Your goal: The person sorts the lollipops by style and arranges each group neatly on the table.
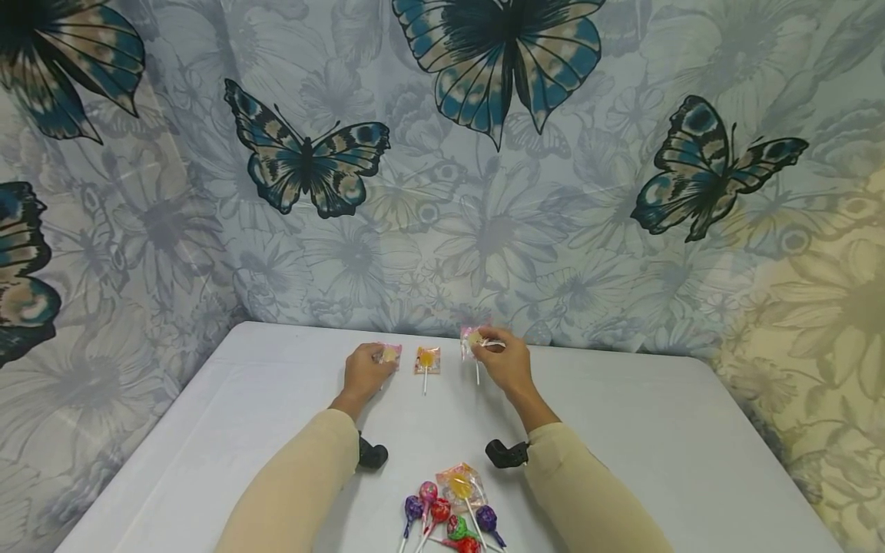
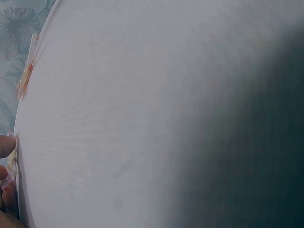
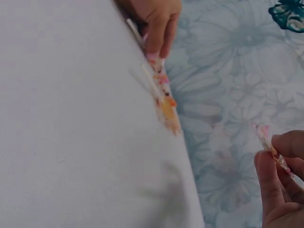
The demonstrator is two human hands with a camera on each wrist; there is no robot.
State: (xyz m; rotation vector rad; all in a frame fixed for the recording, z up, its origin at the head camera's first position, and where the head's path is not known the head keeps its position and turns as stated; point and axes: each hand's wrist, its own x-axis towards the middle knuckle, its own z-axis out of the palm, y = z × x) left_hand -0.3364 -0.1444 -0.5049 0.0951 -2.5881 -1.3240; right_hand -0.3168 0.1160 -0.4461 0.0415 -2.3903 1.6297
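Left fingers [image 1: 369, 359] pinch one lollipop [image 1: 392, 352]; right fingers [image 1: 499, 337], another lollipop [image 1: 469, 338]; wrapper print [image 1: 394, 351] illegibly small.

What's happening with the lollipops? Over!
Left hand holds pink-wrapped lollipop. Right hand pinches second pink-wrapped lollipop. Orange-wrapped lollipop lies between them. Nothing visible blocking.

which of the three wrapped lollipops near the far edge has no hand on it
The orange middle lollipop, lying on the table; the left lollipop is held by the left hand, the right lollipop by the right hand.
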